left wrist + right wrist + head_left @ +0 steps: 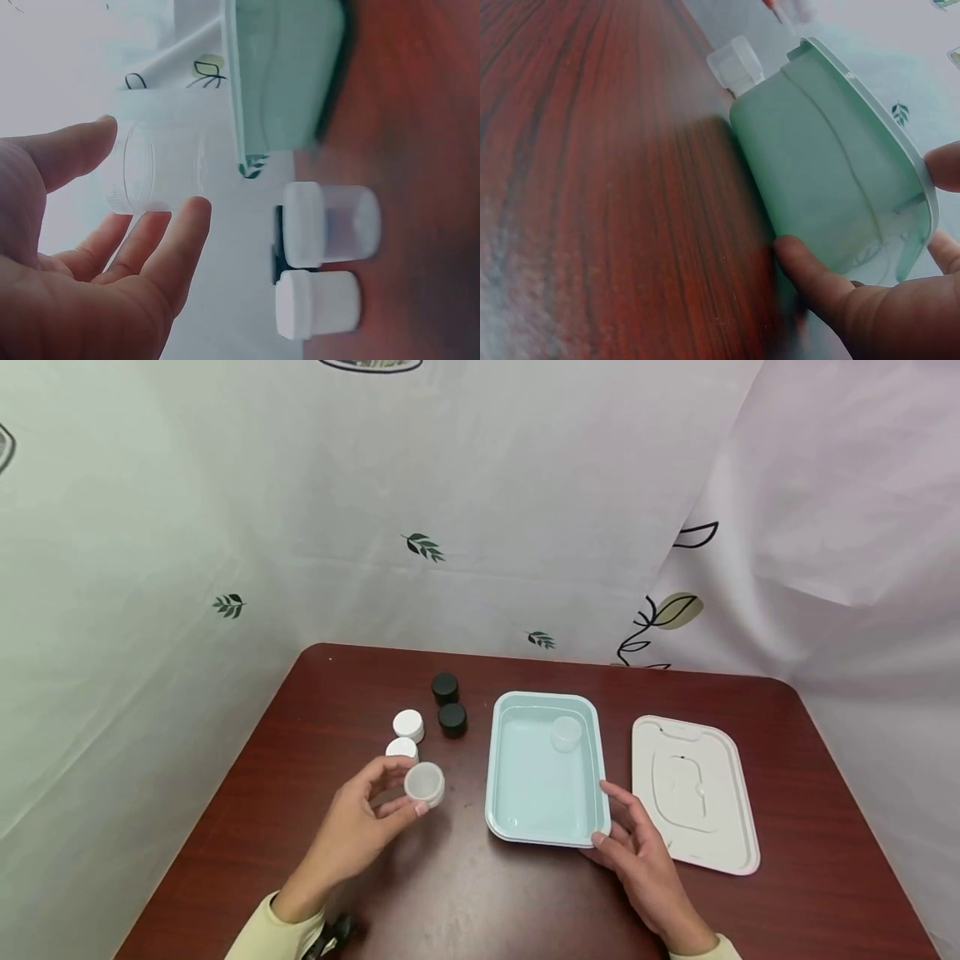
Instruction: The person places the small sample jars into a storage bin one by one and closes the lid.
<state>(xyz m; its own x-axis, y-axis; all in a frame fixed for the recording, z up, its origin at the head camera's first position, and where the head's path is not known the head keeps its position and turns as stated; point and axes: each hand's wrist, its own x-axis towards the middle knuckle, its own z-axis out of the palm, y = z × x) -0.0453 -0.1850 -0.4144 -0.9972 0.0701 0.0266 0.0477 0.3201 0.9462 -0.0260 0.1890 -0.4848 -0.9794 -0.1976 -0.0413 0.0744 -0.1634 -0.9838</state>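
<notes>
Left hand pinching a clear lidless jar between thumb and fingertips, raised just above the bench, left of the mint tray. Right hand gripping the tray's near right corner, steadying it. Best done by keeping the jar level and the tray pinned; one clear jar already inside.

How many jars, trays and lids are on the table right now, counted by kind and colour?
Black-capped jars: 2
White-capped jars: 2
Clear uncapped jars: 2, one held by the left hand at, one inside the tray
Mint tray, its corner held by the right hand: 1
White tray lid: 1
Total: 8
</notes>
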